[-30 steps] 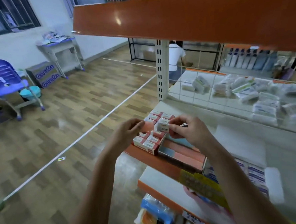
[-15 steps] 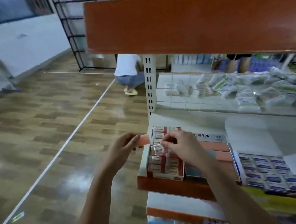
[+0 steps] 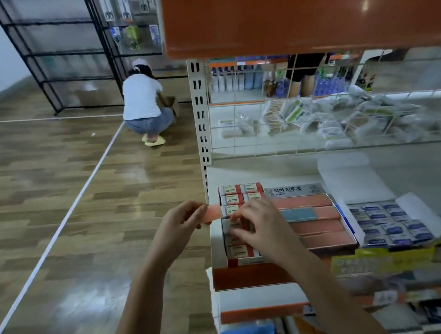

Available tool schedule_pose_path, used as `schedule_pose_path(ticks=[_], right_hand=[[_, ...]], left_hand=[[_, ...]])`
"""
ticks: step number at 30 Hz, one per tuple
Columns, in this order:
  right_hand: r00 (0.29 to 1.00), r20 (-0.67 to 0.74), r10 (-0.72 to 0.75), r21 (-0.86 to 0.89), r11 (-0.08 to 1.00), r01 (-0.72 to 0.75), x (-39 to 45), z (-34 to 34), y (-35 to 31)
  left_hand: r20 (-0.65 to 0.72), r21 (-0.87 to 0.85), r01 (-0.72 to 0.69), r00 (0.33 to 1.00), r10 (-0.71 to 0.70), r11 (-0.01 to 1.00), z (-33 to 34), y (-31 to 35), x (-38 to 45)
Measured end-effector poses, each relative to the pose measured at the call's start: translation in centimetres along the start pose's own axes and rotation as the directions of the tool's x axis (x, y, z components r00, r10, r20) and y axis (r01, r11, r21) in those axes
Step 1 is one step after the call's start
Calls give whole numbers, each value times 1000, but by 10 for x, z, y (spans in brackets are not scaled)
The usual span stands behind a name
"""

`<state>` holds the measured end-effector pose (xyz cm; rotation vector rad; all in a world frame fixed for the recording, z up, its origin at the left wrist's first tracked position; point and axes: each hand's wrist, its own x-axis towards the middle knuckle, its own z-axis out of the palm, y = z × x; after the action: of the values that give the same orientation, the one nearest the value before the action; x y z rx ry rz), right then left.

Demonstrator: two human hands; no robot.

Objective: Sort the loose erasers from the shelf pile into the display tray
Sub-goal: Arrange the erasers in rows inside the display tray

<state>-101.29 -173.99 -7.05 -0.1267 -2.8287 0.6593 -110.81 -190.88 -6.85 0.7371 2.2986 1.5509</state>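
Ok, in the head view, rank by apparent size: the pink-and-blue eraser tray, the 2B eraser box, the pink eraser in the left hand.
1. Pink-and-blue eraser tray, largest.
2. 2B eraser box, partly hidden by the right hand, so its full extent is unsure.
3. Pink eraser, smallest, pinched by the left hand.

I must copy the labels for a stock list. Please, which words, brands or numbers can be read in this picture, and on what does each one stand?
"2B": on the red-and-white eraser boxes in the display tray.
"로버 지우개": on the grey lid flap of the pink eraser box.
Smaller print on both: too blurred.
Blue-labelled erasers: too small.
Yellow shelf strip: blurred, unreadable.
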Motion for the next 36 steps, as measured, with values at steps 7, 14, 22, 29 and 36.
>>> schedule_pose_path(ticks=[7,14,22,29,36], right_hand=[[996,-90,15,-65,998,-21,-1,6,-3],[982,-151,110,-24,993,-115,-15,-22,15],[897,-278,343,-10,933,-360,-50,-54,57],[894,-259,364,-7,925,-379,-70,-53,61],[906,-249,341,-27,933,-359,-74,-53,63]], left_hand=[[76,-9,-17,997,18,1000,0,3,0],[274,37,-95,958,81,995,18,30,17],[416,280,-338,886,204,898,72,64,44],[510,496,-471,838,195,729,107,69,45],[507,663,-566,821,262,490,114,65,40]])
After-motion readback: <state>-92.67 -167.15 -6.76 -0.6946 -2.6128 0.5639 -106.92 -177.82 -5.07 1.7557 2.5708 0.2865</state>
